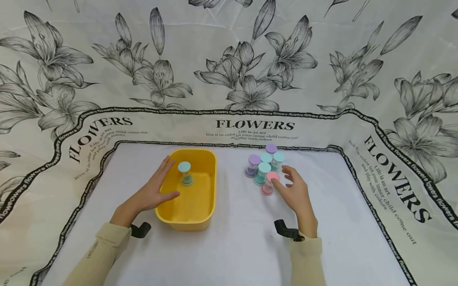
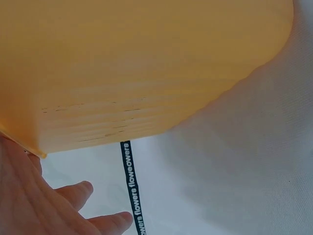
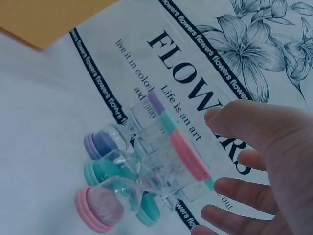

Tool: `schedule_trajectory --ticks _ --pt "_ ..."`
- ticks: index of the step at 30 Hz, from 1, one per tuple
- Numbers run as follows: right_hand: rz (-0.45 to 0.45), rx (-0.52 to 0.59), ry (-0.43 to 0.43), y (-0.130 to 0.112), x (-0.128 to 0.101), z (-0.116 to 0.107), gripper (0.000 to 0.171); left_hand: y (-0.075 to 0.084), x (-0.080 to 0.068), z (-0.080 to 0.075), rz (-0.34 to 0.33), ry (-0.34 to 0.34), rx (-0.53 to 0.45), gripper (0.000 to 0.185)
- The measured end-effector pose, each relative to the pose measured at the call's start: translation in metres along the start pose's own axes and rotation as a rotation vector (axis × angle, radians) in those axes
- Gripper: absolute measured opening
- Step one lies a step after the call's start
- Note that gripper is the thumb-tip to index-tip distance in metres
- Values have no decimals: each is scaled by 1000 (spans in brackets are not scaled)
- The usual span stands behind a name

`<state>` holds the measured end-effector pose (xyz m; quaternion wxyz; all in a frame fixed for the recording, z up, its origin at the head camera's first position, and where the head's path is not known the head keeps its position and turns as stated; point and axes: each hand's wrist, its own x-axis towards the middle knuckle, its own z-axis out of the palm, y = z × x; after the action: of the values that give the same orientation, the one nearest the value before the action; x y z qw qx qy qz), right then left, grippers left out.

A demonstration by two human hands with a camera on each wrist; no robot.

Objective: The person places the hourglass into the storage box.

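My left hand lies at the left rim of a yellow plastic bin, its fingers and thumb spread. A small sand timer with teal caps stands upright inside the bin. To the right, my right hand is beside a pink-capped sand timer, thumb and fingers apart around its top. In the right wrist view a gap shows between the thumb and the pink cap. Behind it stand several more timers, among them a teal one and a purple one.
Both the bin and the timers stand on a white cloth. A flower-printed sheet with a black lettered border hangs at the back and spreads along both sides.
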<state>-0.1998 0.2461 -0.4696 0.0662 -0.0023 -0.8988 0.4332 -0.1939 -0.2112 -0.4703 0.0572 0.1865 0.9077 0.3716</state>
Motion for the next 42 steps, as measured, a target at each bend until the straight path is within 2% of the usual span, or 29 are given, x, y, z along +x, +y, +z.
schedule_trajectory --ticks 5,10,16,28,35,42 --pt "81 35 -71 15 -1 5 74 -1 0 0 3 6 7 105" --pt "126 67 -81 23 0 12 71 0 0 -1 11 8 17 105" --pt "110 98 -65 25 2 17 62 0 1 -2 3 5 34 104" --pt "131 92 -65 22 -1 16 56 1 0 -2 -5 10 75 102" --pt "148 160 -72 21 0 16 56 2 0 -3 -9 19 77 100" --pt "129 228 -84 23 2 20 56 3 -1 -3 -20 20 82 99"
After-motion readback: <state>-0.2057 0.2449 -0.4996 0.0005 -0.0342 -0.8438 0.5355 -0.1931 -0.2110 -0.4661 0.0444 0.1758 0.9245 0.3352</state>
